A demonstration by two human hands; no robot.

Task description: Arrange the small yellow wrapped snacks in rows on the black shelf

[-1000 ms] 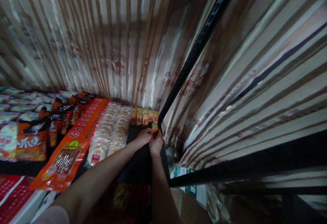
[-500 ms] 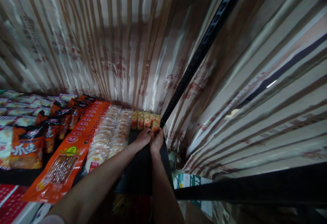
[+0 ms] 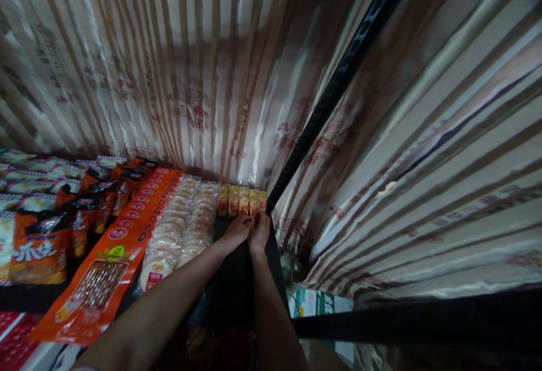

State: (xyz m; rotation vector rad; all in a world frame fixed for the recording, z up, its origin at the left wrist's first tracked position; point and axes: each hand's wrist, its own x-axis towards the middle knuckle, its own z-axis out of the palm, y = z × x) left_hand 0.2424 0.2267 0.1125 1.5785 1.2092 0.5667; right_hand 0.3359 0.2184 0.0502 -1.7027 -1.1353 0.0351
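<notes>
At the back right corner of a black shelf (image 3: 228,289), small yellow snack packs with red-orange labels (image 3: 232,201) stand in short rows. My left hand (image 3: 238,230) and my right hand (image 3: 259,231) meet at the front of these rows, fingertips drawn together at the lower edge of one pack (image 3: 254,200). Both hands have curled fingers and seem to grip that pack's base; the exact contact is hidden behind the fingers. Just left of my left hand lie rows of round crackers in clear wrappers (image 3: 199,218).
Long orange packets (image 3: 110,258) overlap in a row farther left, beside black-and-orange bags (image 3: 40,252). A slanting black perforated post (image 3: 322,103) rises at the shelf's right corner. Striped plastic sheeting (image 3: 203,66) hangs behind. A thin wire hangs by the post.
The front pack between my hands has moved back and left, now standing in line with the others. My right hand has shifted slightly left with it; the view has moved a little.
</notes>
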